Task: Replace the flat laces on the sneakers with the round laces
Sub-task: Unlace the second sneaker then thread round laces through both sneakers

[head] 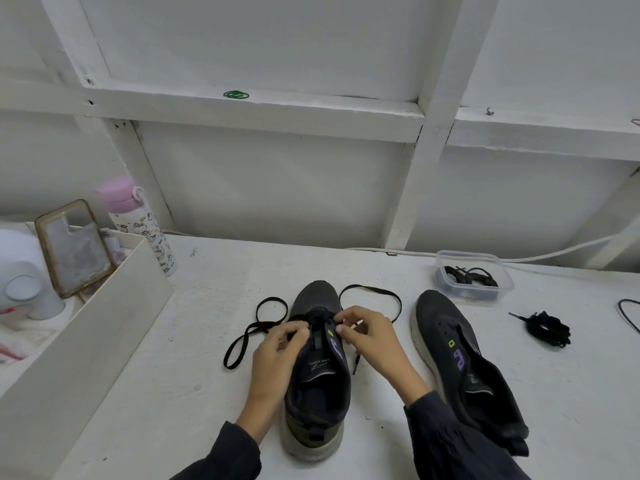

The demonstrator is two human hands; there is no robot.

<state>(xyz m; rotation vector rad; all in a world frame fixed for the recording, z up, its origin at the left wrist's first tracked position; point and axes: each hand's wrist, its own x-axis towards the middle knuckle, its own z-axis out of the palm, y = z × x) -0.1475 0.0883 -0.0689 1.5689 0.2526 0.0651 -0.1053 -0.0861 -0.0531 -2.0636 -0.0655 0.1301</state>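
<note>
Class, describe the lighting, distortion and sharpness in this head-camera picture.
Head view: soft, even light, only faint shadows beside the black mesh sneaker; wide-angle lens bows the white wall beams; the black flat lace reads sharp, the left edge looks softer.

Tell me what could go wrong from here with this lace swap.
1. The flat lace trails in long loops on both sides of the middle sneaker. With the left hand and right hand both working at the eyelets, it may snag or knot.
2. Black laces lie in the clear container and in a loose bundle nearby, so flat and round ones could get mixed up.
</note>
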